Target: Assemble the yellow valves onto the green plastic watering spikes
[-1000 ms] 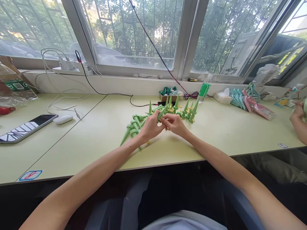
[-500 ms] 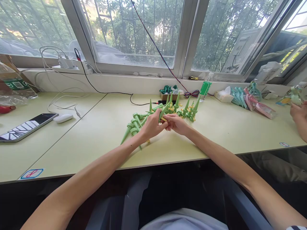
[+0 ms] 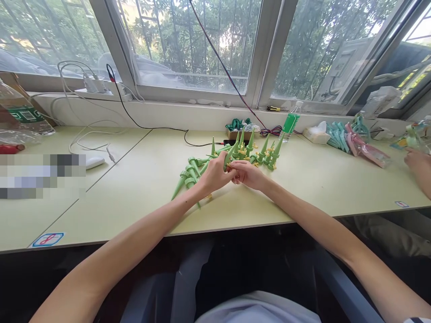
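Observation:
My left hand is closed around a green plastic watering spike, its pointed tip slanting up and away. Fingers of my right hand pinch at the spike's near end, where a bit of a small yellow valve shows; the rest is hidden by the fingers. Both hands meet just above the table. Left of them, several green spikes lie in a loose pile, partly behind my left forearm. Beyond and to the right, several more spikes stand point up, with yellow valves near their bases.
Behind the spikes are a small box of green material, a coiled cable and a green-labelled bottle. Tissues and teal and pink packets lie to the right. Another person's hand is at the far right. White cables lie left.
My right fingers have shifted from arched over the spike's end to a flatter pinch. The yellow valve, showing longer half a second ago, is now mostly covered. My left hand keeps its hold.

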{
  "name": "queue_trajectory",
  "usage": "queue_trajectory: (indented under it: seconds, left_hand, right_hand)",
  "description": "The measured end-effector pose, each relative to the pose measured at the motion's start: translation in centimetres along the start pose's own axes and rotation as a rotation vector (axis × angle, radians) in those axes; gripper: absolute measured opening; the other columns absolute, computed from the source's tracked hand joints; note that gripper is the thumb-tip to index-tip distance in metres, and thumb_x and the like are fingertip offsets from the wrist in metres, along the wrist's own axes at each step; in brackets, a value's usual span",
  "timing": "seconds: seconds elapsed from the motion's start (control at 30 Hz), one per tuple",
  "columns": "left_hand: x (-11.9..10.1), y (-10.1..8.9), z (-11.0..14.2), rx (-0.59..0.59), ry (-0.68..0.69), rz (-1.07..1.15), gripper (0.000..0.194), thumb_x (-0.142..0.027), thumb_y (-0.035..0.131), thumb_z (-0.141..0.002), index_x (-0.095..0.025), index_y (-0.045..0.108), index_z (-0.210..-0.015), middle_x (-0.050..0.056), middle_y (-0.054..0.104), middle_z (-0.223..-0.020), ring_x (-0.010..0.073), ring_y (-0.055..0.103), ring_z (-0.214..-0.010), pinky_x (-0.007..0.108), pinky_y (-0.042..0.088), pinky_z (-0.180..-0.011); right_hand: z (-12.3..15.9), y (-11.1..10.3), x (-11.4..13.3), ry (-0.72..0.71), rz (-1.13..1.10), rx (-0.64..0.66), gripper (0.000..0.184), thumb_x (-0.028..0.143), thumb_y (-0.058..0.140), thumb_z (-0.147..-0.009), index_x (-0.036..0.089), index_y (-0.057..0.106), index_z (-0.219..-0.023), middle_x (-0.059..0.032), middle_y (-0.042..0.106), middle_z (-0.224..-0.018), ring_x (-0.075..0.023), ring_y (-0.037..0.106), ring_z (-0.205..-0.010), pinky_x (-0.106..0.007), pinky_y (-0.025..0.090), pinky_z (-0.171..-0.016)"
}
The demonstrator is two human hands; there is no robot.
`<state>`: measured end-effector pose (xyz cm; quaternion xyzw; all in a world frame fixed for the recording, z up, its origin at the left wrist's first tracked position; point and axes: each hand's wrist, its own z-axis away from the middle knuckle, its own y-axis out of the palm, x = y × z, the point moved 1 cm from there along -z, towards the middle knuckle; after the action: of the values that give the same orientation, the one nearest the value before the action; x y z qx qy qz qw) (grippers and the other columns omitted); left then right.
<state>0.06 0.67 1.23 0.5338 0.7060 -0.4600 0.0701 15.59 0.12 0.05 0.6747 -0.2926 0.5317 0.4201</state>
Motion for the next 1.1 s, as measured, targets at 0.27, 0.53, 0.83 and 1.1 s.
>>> queue_trajectory:
  seconds: [0.27, 0.53, 0.83, 1.1]
  left_hand:
    - [-0.07, -0.07, 0.07, 0.061, -0.033, -0.006, 0.018, -0.026, 0.056, -0.080, -0.022, 0.040, -0.087, -0.004, 0.060, -0.063, 0.0113, 0.052, -0.049, 0.024, 0.038, -0.050]
    - [0.02, -0.02, 0.10, 0.077, -0.039, -0.035, 0.023, -0.026, 0.058, -0.081, -0.023, 0.035, -0.081, -0.002, 0.061, -0.063, 0.0129, 0.054, -0.050, 0.025, 0.035, -0.049]
    - [-0.11, 0.00, 0.26, 0.100, -0.026, -0.053, 0.027, -0.026, 0.061, -0.077, -0.023, 0.035, -0.084, -0.002, 0.060, -0.066, 0.0136, 0.053, -0.052, 0.025, 0.035, -0.050]
    - [0.01, 0.27, 0.34, 0.087, -0.075, -0.042, 0.023, -0.028, 0.058, -0.081, -0.024, 0.035, -0.080, -0.004, 0.055, -0.057, 0.0121, 0.045, -0.045, 0.026, 0.031, -0.047]
  right_hand:
    - [0.07, 0.55, 0.13, -0.078, 0.143, -0.109, 0.033, 0.044, 0.078, -0.073, 0.013, 0.067, -0.068, 0.0002, 0.060, -0.053, -0.0093, 0.054, -0.042, -0.021, 0.041, -0.041]
    - [0.10, 0.42, -0.21, -0.225, 0.301, -0.160, 0.031, 0.044, 0.075, -0.078, 0.016, 0.068, -0.066, 0.0020, 0.056, -0.051, -0.0095, 0.051, -0.043, -0.023, 0.041, -0.044]
    - [0.81, 0.64, 0.28, -0.382, 0.595, -0.219, 0.035, 0.047, 0.070, -0.084, 0.017, 0.066, -0.066, 0.0013, 0.055, -0.052, -0.0104, 0.051, -0.044, -0.024, 0.038, -0.043]
    - [0.49, 0.26, -0.23, -0.377, 0.603, -0.208, 0.041, 0.051, 0.060, -0.090, 0.018, 0.065, -0.066, 0.0013, 0.054, -0.048, -0.0116, 0.051, -0.042, -0.024, 0.036, -0.042]
